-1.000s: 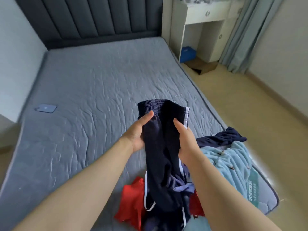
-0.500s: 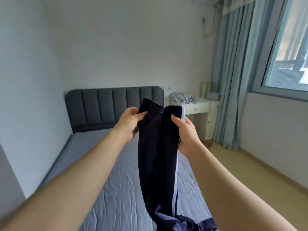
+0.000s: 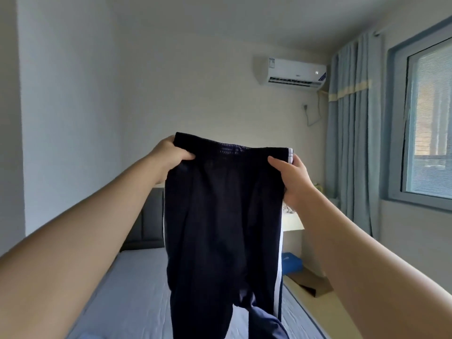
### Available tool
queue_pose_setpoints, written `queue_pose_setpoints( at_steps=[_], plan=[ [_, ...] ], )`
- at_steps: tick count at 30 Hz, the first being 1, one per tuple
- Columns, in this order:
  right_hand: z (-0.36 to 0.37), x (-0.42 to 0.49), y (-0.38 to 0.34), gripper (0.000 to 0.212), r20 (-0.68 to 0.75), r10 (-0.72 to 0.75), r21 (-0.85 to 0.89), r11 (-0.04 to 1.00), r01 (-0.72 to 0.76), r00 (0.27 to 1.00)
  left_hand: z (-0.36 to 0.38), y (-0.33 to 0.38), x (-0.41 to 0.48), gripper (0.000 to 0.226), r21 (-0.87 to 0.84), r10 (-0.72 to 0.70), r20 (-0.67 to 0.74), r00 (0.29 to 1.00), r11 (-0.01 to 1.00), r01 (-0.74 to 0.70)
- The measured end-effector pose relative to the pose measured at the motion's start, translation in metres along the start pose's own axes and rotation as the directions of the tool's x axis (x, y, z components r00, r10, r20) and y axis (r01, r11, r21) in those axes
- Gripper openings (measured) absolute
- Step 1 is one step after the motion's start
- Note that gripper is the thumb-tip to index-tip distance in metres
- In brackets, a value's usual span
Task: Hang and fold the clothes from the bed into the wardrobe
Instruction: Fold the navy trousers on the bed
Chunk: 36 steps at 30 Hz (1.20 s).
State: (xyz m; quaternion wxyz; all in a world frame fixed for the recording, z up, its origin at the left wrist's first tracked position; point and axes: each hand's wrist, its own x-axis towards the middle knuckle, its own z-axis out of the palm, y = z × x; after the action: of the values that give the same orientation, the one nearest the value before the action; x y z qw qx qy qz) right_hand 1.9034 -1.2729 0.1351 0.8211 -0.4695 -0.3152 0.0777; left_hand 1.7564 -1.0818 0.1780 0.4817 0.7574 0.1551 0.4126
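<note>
Dark navy track pants (image 3: 222, 223) with white side stripes hang in the air in front of me, spread out at the waistband. My left hand (image 3: 168, 155) grips the waistband's left corner. My right hand (image 3: 293, 177) grips the right corner by the white stripe. The legs hang down over the bed (image 3: 127, 294) and run out of the bottom of the view. The other clothes and the wardrobe are out of sight.
A dark padded headboard (image 3: 149, 221) stands against the far wall. A white dressing table (image 3: 292, 222) with a blue box (image 3: 292, 263) beneath it sits right of the bed. Blue curtains (image 3: 352, 133), a window (image 3: 430, 123) and an air conditioner (image 3: 293, 70) fill the right side.
Both hands rose with the pants and moved apart, stretching the bunched waistband out flat. The view tilted up from the bed to the wall.
</note>
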Motion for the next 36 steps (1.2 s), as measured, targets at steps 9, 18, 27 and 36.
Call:
queue_pose_setpoints(
  at_steps=[9, 18, 27, 36],
  plan=[
    [-0.010, 0.010, -0.019, 0.005, 0.059, 0.090, -0.091, 0.992, -0.085, 0.994, -0.048, 0.008, -0.013, 0.014, -0.027, -0.272, 0.350, 0.896, 0.953, 0.300],
    [-0.004, 0.011, -0.040, 0.013, 0.212, 0.081, -0.049, 0.996, -0.072, 0.974, -0.060, 0.021, -0.017, 0.022, -0.202, -0.185, 0.292, 0.938, 0.947, 0.249],
    [-0.007, 0.012, -0.035, 0.019, 0.301, 0.198, 0.065, 0.972, -0.228, 0.933, -0.060, 0.022, -0.024, 0.028, -0.393, -0.019, 0.264, 0.964, 0.911, 0.125],
    [0.015, 0.007, -0.012, 0.008, -0.022, 0.193, -0.069, 0.979, -0.194, 0.981, 0.009, 0.011, -0.028, 0.019, -0.386, -0.331, -0.089, 0.939, 0.881, 0.274]
  ],
)
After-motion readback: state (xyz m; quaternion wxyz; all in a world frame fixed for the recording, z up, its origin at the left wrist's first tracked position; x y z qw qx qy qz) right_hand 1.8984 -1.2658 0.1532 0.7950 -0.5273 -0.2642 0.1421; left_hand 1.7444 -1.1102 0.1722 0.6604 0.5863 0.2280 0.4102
